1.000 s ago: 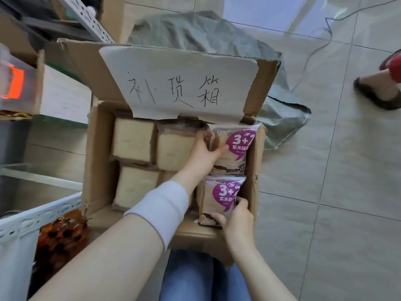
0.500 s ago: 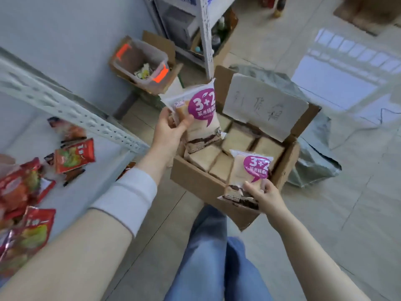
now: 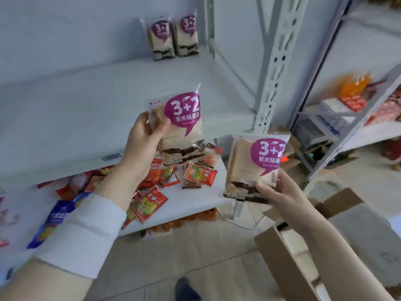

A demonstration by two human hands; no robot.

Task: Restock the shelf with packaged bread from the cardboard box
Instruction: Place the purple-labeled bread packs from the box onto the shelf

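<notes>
1. A clear-wrapped bread packet with purple "3+2" label (image 3: 181,131) is gripped upright by the left hand (image 3: 142,146) before the white metal shelf (image 3: 76,109).
2. The right hand (image 3: 280,192) pinches a second identical packet (image 3: 249,170) at its bottom edge.
3. The brown cardboard box (image 3: 286,268) lies bottom right.

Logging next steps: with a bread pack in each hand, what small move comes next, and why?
Probably the left hand stands its bread pack, held higher than the pack in the right hand, beside the two upright packs at the back of the otherwise bare shelf.
</notes>
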